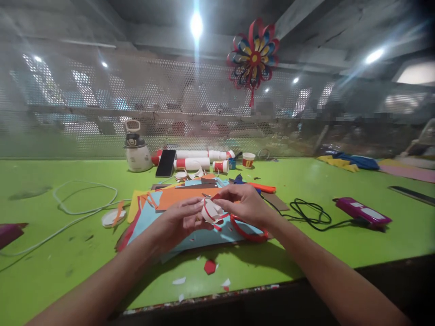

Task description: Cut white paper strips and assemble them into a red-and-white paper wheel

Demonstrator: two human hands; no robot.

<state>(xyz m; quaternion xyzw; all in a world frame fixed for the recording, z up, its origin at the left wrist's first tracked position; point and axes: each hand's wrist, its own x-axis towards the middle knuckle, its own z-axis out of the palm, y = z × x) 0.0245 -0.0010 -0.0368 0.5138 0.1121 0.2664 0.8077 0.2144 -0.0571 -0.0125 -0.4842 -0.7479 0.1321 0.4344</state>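
Observation:
Both my hands meet over a pile of coloured paper sheets [183, 197] on the green table [340, 244]. My left hand [178, 222] and my right hand [243, 203] pinch a curled white paper strip with red edges [211, 212] between their fingertips. A red loop, which looks like a scissors handle [246, 231], lies under my right wrist. Small red and white paper scraps [210, 266] lie near the table's front edge.
At the back stand a white jug-like appliance [136, 151], a black phone [166, 163], red-and-white paper rolls [193, 160] and a small cup [248, 159]. A white cable [84, 199] loops at left, a black cable [311, 212] and purple device [362, 211] at right. A paper flower [253, 54] hangs on the mesh wall.

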